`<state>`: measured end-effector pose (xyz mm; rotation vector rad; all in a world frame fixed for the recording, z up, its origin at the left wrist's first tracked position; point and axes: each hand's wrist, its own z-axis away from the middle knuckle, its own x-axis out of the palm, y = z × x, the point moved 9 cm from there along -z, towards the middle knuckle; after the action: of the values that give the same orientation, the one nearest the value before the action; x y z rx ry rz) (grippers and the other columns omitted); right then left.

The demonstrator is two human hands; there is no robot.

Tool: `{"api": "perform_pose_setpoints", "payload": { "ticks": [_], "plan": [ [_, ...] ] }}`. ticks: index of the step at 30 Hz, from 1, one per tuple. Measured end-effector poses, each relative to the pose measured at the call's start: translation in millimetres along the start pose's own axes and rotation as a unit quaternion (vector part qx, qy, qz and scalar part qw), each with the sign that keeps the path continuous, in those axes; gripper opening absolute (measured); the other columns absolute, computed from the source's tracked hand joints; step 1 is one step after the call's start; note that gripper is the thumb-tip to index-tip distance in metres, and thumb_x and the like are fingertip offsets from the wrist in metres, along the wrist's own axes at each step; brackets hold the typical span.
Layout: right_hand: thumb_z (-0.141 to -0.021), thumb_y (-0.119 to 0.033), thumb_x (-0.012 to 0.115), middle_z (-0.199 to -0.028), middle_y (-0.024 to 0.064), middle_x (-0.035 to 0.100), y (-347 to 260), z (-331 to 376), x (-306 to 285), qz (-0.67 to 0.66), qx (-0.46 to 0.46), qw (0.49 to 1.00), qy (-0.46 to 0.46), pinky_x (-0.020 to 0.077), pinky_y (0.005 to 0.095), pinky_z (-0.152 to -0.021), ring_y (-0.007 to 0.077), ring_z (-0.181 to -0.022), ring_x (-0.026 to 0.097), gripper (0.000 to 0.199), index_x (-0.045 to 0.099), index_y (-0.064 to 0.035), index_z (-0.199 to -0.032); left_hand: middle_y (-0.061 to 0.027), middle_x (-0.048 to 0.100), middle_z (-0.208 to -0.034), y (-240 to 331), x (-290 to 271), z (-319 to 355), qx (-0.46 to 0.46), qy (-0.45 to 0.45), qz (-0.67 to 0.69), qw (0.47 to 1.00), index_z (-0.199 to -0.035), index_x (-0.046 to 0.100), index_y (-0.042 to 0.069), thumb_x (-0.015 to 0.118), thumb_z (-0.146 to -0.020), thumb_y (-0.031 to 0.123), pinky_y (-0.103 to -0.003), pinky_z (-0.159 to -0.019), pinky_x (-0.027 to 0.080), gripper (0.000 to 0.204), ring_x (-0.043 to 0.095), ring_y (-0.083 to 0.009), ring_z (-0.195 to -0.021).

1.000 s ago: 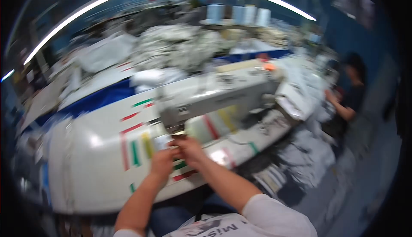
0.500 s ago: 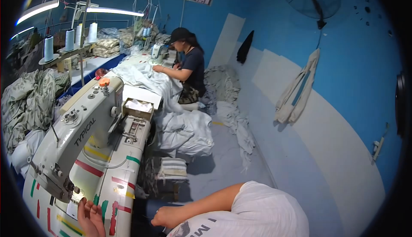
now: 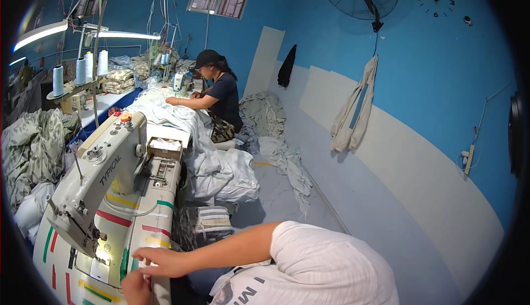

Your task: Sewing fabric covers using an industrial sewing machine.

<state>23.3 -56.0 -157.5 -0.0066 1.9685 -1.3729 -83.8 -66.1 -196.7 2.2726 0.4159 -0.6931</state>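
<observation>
**Lying close together: right hand [image 3: 163, 262] and left hand [image 3: 137, 288], near side of the sewing machine [image 3: 107, 164]**

Right forearm [image 3: 232, 248] comes in from the right below a white sleeve [image 3: 301, 244], almost level, dipping slightly leftward. Wrist near straight, back of the hand up, fingers pointing left and partly bent, a gap between the upper and lower ones. Left hand sits lower, at the bottom edge of view, its wrist cropped. Blur here: the two perhaps touch, can't be sure.

Grip: right fingers loosely parted; left fingers can't be read. Whether either pinches something small, cannot tell.

Machine stands on the tape-marked table [image 3: 118, 239], its lit needle area [image 3: 102, 256] left of the hands. Green tape strip [image 3: 125, 263] just beside the right fingertips. Farther off, a co-worker [image 3: 223, 98] bends over pale cloth [image 3: 160, 109].
</observation>
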Motion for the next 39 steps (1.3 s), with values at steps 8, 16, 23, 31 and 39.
{"api": "perform_pose_setpoints", "payload": {
  "ticks": [8,16,23,31,39],
  "plan": [
    [-0.088,-0.018,0.056,-0.077,0.0084,0.059,31,-54,28,-0.288,0.201,0.936,0.013,0.0423,0.0237,-0.049,0.0110,-0.056,0.055,0.024,0.058,-0.0020,-0.105,-0.0173,0.060,-0.072,82,35,18,0.100,-0.301,-0.050,0.947,-0.089,0.065,0.006,0.053,-0.076,0.004,-0.043,-0.061,0.049,0.018,0.060,-0.0343,-0.069],
    [-0.072,-0.004,0.056,-0.073,0.0143,0.060,9,100,-7,0.236,-0.099,0.964,-0.072,0.0485,0.0431,-0.059,0.0330,-0.068,0.061,0.019,0.058,-0.0068,-0.091,-0.0073,0.064,-0.079,1,25,0,-0.341,-0.076,0.265,0.899,-0.084,0.063,0.000,0.056,-0.090,0.028,-0.029,-0.068,0.046,0.030,0.059,-0.0144,-0.077],
    [-0.068,-0.004,0.057,-0.074,0.0115,0.061,90,174,-21,0.296,-0.085,0.910,-0.279,0.0487,0.0419,-0.060,0.0310,-0.069,0.061,0.015,0.055,-0.0054,-0.082,-0.0139,0.057,-0.103,-37,-11,9,-0.395,0.307,0.592,0.631,-0.113,0.046,0.001,0.044,-0.096,0.015,-0.037,-0.083,0.050,0.022,0.058,-0.0233,-0.094],
    [-0.072,-0.003,0.058,-0.089,0.0190,0.061,144,165,-52,0.305,-0.039,0.916,-0.257,0.0493,0.0412,-0.071,0.0345,-0.082,0.061,0.017,0.055,-0.0018,-0.089,-0.0154,0.064,-0.083,53,17,-12,-0.217,0.183,-0.150,0.947,-0.100,0.063,0.009,0.055,-0.082,0.010,-0.041,-0.064,0.049,0.020,0.061,-0.0363,-0.073],
    [-0.091,-0.009,0.053,-0.100,0.0111,0.061,40,-1,7,-0.322,0.016,0.942,-0.090,0.0486,0.0309,-0.075,0.0172,-0.087,0.060,0.036,0.045,0.0004,-0.125,-0.0109,0.059,-0.075,125,189,82,-0.204,-0.335,-0.011,0.920,-0.082,0.056,0.007,0.055,-0.074,0.013,-0.043,-0.060,0.049,0.010,0.062,-0.0318,-0.071]
  ]
}}
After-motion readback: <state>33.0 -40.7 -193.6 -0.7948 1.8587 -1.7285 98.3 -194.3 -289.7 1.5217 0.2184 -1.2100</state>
